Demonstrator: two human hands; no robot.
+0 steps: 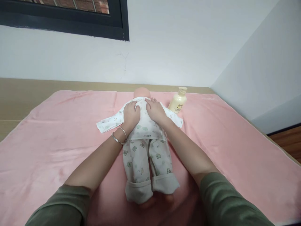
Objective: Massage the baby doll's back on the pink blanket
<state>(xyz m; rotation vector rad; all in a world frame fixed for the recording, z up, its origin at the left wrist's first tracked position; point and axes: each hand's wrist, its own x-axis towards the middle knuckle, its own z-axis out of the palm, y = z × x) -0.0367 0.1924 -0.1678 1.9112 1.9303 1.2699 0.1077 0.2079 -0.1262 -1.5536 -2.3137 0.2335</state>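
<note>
A baby doll (142,93) lies on a pink cloth, its head toward the wall and its feet toward me. It wears a white patterned top (146,125) and white patterned trousers (140,160) with turned-up cuffs. My left hand (131,114) rests flat on the upper left of the top, fingers apart, with two bangles (119,135) on the wrist. On the upper right of the top lies my right hand (155,110), its fingers spread. Neither hand grasps anything. The doll's face is not visible, and its sleeves stretch out to both sides.
A pale yellow pump bottle (178,101) stands just right of the doll's right-side sleeve. The pink cloth (70,138) covers most of the wooden surface (16,94). Behind are a white wall (164,47) and a dark-framed window (117,18).
</note>
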